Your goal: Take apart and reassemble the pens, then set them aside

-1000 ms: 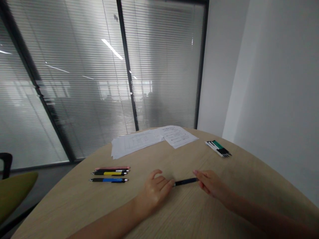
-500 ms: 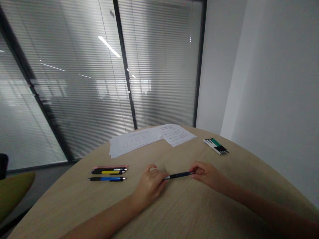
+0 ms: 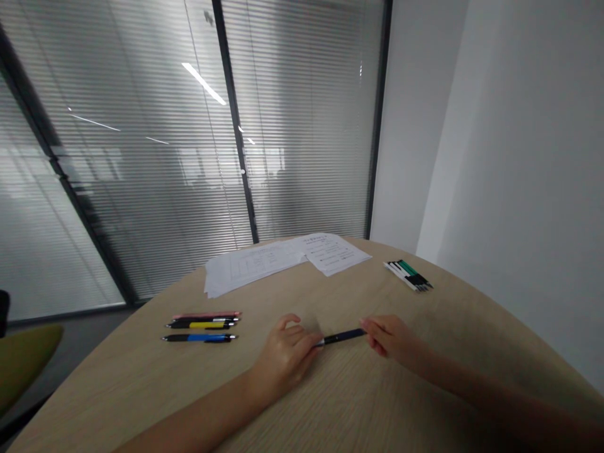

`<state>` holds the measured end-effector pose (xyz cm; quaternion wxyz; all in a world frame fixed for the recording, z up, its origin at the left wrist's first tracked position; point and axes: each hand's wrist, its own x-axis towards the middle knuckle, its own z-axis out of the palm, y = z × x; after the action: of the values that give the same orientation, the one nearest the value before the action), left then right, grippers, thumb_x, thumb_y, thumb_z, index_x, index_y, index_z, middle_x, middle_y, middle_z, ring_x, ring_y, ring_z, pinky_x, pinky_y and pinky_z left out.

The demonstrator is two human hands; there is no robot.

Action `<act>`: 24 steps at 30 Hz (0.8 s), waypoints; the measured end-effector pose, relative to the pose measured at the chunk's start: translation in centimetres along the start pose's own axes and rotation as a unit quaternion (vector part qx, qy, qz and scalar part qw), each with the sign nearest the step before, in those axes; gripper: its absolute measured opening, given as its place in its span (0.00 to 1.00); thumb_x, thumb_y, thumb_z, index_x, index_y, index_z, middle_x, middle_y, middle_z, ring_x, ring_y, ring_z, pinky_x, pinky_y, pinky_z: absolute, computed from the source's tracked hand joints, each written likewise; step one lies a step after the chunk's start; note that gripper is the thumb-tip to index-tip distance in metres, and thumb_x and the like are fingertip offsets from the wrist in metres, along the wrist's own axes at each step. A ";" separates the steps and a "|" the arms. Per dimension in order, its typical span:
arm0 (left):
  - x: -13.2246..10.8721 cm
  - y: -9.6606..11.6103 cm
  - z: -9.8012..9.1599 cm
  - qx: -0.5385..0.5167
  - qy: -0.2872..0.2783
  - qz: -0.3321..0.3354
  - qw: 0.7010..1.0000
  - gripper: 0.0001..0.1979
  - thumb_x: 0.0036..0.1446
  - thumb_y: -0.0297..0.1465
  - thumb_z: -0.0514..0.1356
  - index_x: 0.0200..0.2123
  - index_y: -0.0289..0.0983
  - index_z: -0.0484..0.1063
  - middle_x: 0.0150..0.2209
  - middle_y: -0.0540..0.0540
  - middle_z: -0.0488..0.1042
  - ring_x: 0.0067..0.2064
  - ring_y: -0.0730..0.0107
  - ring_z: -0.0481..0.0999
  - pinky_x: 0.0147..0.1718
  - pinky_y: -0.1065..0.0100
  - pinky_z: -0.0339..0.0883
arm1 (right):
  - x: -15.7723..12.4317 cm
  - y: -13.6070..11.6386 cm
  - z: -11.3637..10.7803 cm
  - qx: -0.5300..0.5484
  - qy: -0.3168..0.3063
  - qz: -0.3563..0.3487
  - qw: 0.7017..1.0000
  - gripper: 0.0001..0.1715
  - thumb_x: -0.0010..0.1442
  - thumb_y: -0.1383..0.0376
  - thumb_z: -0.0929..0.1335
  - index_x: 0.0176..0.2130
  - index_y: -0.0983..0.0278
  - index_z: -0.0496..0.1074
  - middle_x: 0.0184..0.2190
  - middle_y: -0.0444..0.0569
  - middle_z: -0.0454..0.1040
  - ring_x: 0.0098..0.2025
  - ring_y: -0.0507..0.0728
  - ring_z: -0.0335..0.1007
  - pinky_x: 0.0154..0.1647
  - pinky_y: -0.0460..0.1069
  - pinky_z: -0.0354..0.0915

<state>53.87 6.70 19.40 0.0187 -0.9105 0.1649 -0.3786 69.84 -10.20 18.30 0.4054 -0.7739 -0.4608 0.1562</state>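
Between my hands a dark pen [image 3: 344, 336] is held nearly level, just over or on the table; which of the two I cannot tell. My left hand [image 3: 286, 352] pinches its silvery left end between thumb and fingers, with one finger curled up. At the other end, the fingertips of my right hand [image 3: 387, 335] close around the pen and hide its tip. To the left lie a blue and black pen [image 3: 201, 338], a yellow and black pen [image 3: 202, 325] and a pinkish pen or pencil [image 3: 207, 314], side by side with a further dark pen among them.
The round wooden table [image 3: 330, 402] carries printed paper sheets [image 3: 255, 267] at its far side. Several white, green and black pens or refills [image 3: 408, 275] lie together at the right. A yellow-green chair [image 3: 31, 358] stands off the left edge. Blinds and a white wall are behind.
The pen and both hands have shifted slightly to the right and down. My right hand has turned, its fingers now curled more around the pen's end.
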 end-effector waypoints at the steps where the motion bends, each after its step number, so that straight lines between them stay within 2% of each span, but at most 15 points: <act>1: 0.0 0.0 0.0 -0.003 -0.004 -0.004 1.000 0.07 0.55 0.25 0.49 0.35 0.34 0.66 0.22 0.50 0.71 0.23 0.74 0.69 0.36 0.63 0.60 | 0.1 0.0 -0.2 0.007 -0.001 -0.011 1.000 0.25 0.58 0.56 0.53 0.19 0.65 0.64 0.14 0.43 0.62 0.17 0.49 0.58 0.20 0.45 0.54; 3: -0.1 -0.2 0.1 -0.008 -0.009 -0.014 1.000 0.07 0.56 0.26 0.49 0.35 0.35 0.66 0.23 0.50 0.72 0.24 0.74 0.70 0.37 0.63 0.59 | 0.2 -0.1 -0.8 0.014 -0.002 -0.057 0.998 0.21 0.58 0.58 0.55 0.30 0.66 0.69 0.20 0.46 0.67 0.22 0.51 0.62 0.24 0.45 0.57; 5: -0.2 -0.3 0.1 -0.012 -0.012 -0.024 1.000 0.06 0.56 0.26 0.49 0.35 0.35 0.65 0.23 0.50 0.72 0.24 0.73 0.70 0.37 0.62 0.59 | 0.3 -0.4 -1.4 0.005 -0.004 -0.100 0.995 0.17 0.55 0.60 0.60 0.41 0.65 0.67 0.28 0.48 0.70 0.27 0.51 0.64 0.27 0.45 0.59; 7: -0.2 -0.4 0.1 -0.015 -0.013 -0.035 0.999 0.06 0.56 0.26 0.50 0.34 0.35 0.65 0.24 0.49 0.73 0.25 0.73 0.71 0.37 0.62 0.59 | 0.3 -0.7 -1.9 -0.026 -0.009 -0.117 0.993 0.20 0.49 0.64 0.65 0.44 0.64 0.65 0.32 0.48 0.70 0.28 0.51 0.64 0.29 0.46 0.59; 9: -0.1 -0.4 0.0 -0.022 -0.015 -0.040 0.999 0.06 0.56 0.26 0.50 0.35 0.35 0.65 0.25 0.49 0.73 0.26 0.72 0.72 0.38 0.61 0.59 | 0.2 -0.8 -2.0 -0.064 -0.017 -0.117 0.991 0.16 0.46 0.67 0.66 0.39 0.64 0.67 0.32 0.47 0.70 0.27 0.51 0.63 0.29 0.46 0.59; 12: 0.0 -0.4 -0.1 -0.030 -0.020 -0.034 0.999 0.06 0.56 0.27 0.50 0.35 0.35 0.65 0.24 0.50 0.73 0.25 0.73 0.72 0.38 0.62 0.59 | 0.1 -0.8 -1.8 -0.098 -0.018 -0.112 0.989 0.06 0.48 0.68 0.65 0.31 0.64 0.68 0.29 0.47 0.71 0.27 0.51 0.64 0.29 0.46 0.59; 15: 0.1 -0.3 -0.2 -0.025 -0.016 -0.030 0.999 0.06 0.56 0.27 0.49 0.34 0.35 0.66 0.24 0.50 0.73 0.25 0.73 0.71 0.38 0.62 0.59 | 0.0 -0.8 -1.7 -0.110 -0.013 -0.111 0.988 0.05 0.50 0.66 0.64 0.29 0.64 0.69 0.27 0.46 0.71 0.28 0.52 0.64 0.29 0.46 0.58; 17: 0.2 -0.2 -0.2 -0.018 -0.009 -0.023 1.000 0.07 0.56 0.27 0.49 0.34 0.35 0.66 0.23 0.50 0.72 0.24 0.74 0.71 0.37 0.63 0.59 | -0.1 -0.9 -1.6 -0.117 -0.023 -0.108 0.987 0.06 0.51 0.65 0.63 0.26 0.65 0.68 0.24 0.46 0.71 0.26 0.52 0.64 0.28 0.45 0.57; 20: 0.2 -0.1 -0.4 0.005 0.000 0.000 1.000 0.08 0.57 0.26 0.49 0.33 0.35 0.66 0.21 0.51 0.71 0.22 0.75 0.69 0.36 0.63 0.60 | -0.1 -0.9 -1.3 -0.102 -0.040 -0.082 0.991 0.14 0.55 0.64 0.59 0.22 0.65 0.65 0.17 0.44 0.67 0.21 0.50 0.61 0.24 0.45 0.55; 24: 0.3 -0.4 -1.0 0.053 0.005 0.070 0.996 0.08 0.57 0.23 0.48 0.36 0.33 0.66 0.22 0.50 0.72 0.24 0.75 0.70 0.39 0.63 0.59 | -0.3 -0.8 -0.2 -0.007 -0.059 0.010 0.998 0.20 0.57 0.61 0.55 0.18 0.65 0.61 0.10 0.40 0.59 0.14 0.47 0.55 0.17 0.43 0.52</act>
<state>53.48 7.10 20.39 0.0922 -0.8928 0.2079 -0.3889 69.36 -10.37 19.00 0.3702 -0.7708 -0.4774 0.2023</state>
